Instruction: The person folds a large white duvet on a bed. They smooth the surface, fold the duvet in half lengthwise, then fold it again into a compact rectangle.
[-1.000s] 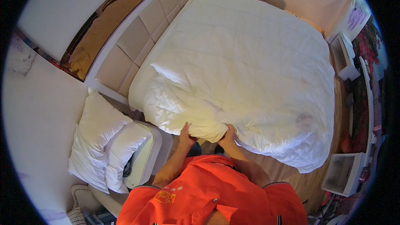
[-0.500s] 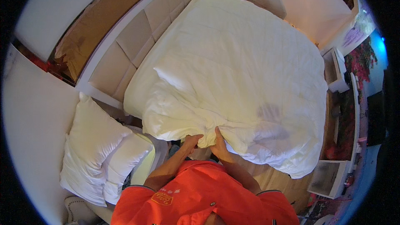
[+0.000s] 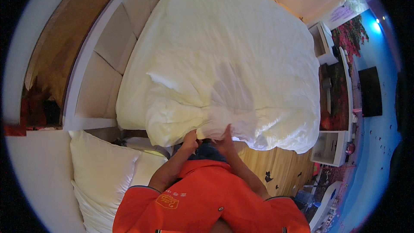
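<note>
A large white duvet [image 3: 258, 60] spreads over the bed, and its near edge is bunched into folds in front of me. My left hand [image 3: 190, 140] is closed on that edge, just left of the middle. A short way to its right, my right hand [image 3: 224, 142] grips the same edge, thumb on top and fingers hidden beneath the cloth. Between the two hands the fabric sags slightly. One corner of the cloth [image 3: 161, 80] sticks up in a fold on the left part of the bed.
A padded beige headboard [image 3: 101, 84] runs along the left. White pillows [image 3: 103, 159] are piled at the lower left. To the right stand a white-edged shelf unit [image 3: 330, 146] and a dark wall screen [image 3: 370, 91]. Wooden floor [image 3: 258, 162] shows beyond my right arm.
My view has turned toward the right, bringing the blue wall and screen further in. The duvet's near edge is straighter between my hands, which both keep hold of it.
</note>
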The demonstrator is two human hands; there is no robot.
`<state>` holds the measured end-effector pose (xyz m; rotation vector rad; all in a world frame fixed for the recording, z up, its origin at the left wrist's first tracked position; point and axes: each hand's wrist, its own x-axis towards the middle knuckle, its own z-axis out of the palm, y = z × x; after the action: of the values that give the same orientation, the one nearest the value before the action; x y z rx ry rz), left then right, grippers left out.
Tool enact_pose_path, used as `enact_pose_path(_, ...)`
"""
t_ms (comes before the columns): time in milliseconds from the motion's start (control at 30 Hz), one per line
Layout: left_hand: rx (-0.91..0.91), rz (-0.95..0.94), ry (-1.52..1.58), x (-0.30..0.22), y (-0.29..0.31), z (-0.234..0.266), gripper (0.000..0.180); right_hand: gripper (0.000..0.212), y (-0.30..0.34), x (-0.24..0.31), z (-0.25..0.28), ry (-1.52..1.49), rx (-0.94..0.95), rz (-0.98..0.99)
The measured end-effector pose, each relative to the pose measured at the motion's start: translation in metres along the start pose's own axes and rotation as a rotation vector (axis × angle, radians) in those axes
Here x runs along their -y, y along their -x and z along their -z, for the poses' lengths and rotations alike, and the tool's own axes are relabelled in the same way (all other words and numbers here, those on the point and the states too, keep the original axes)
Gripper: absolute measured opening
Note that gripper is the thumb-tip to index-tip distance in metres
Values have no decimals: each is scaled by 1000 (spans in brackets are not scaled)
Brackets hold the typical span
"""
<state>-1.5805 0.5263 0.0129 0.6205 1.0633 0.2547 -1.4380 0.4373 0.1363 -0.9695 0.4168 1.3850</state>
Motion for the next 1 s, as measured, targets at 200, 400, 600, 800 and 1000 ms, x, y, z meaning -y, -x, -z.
enact_pose_path(200, -10, 168, -55, -52, 33, -16, 31, 38, -45, -29, -17, 80, 115, -37)
enact_pose_path(400, 11, 356, 335, -90, 43, 27, 52, 36, -100, -35, -44, -106, 157, -165)
enact_pose_path(600, -117, 208, 641, -115, 41, 25, 60, 52, -108, -39, -69, -92, 218, -327)
enact_pose_path(800, -181, 2, 810, -110, 2, 84, 43, 51, -122, -44, -61, -67, 215, -428)
enact_pose_path(1000, -149, -203, 762, -151, 42, 66, 48, 70, -70, -22, -118, 231, -10, -457)
